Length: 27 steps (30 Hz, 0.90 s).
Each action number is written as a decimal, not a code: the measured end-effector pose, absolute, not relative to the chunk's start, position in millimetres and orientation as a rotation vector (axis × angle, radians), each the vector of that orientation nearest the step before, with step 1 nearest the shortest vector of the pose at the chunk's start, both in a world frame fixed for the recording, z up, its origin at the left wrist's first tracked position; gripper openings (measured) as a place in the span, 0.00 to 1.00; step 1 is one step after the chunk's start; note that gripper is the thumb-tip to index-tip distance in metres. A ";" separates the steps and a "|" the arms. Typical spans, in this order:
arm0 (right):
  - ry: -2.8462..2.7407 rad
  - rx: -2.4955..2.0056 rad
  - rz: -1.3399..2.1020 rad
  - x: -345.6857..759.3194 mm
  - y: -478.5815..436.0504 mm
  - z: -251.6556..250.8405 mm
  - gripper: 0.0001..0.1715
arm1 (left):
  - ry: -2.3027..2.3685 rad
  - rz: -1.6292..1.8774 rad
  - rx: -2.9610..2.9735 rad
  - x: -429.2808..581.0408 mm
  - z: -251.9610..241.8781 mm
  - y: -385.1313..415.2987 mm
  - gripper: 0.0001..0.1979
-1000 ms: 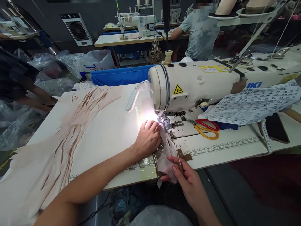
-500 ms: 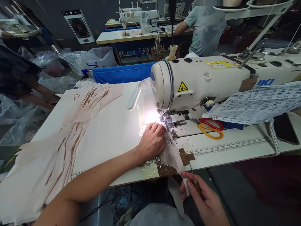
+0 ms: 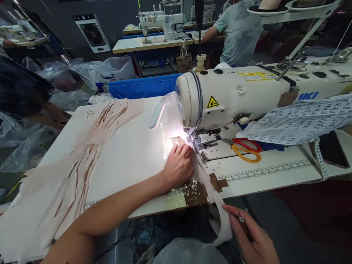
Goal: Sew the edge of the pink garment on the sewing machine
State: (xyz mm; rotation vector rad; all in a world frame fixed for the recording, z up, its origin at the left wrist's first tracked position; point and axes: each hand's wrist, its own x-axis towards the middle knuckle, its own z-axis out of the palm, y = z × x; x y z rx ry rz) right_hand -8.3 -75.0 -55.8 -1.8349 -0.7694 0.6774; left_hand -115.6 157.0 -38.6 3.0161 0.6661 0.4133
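Observation:
Under the lit needle area of the sewing machine point(image 3: 231, 97), my left hand point(image 3: 178, 165) is closed, its curled fingers pressing down a pale pink fabric piece point(image 3: 177, 140). A pale fabric strip point(image 3: 224, 223) runs from the machine foot over the table's front edge and hangs in a loop. Beyond that edge, my right hand point(image 3: 254, 234) is closed round an awl point(image 3: 243, 223) with a metal collar and a brown handle. Its thumb and forefinger tips touch the strip's edge; whether they pinch it I cannot tell.
Stacked pale pink fabric pieces point(image 3: 82, 165) cover the table's left side. Scissors point(image 3: 246, 148) with red and yellow handles lie right of the needle. A printed sheet point(image 3: 299, 117), a tape measure point(image 3: 320, 161) and a dark phone-like object point(image 3: 332, 150) are further right. Other people work behind.
My right hand has moved right and slightly down with the awl, and the strip now hangs in a wider loop. My left hand stays by the needle; more fabric shows beyond its fingers.

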 end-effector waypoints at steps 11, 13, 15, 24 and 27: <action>-0.952 -1.690 0.673 -12.6 -59.8 1.7 0.24 | 0.699 0.367 3.092 -110.2 -39.2 172.6 0.16; -1.037 -1.577 0.668 -13.7 -51.7 16.9 0.23 | 0.688 0.316 3.184 -106.6 -40.4 178.2 0.15; -1.156 -1.468 0.725 -15.3 -45.5 25.1 0.21 | 0.698 0.257 3.243 -103.1 -40.2 183.7 0.13; -1.278 -1.630 0.757 -10.2 -26.3 -14.6 0.18 | 0.654 0.772 2.703 -107.7 -46.1 209.1 0.06; -1.286 -1.711 0.511 2.7 -5.3 -31.1 0.16 | 0.580 0.846 2.557 -108.0 -48.4 215.7 0.09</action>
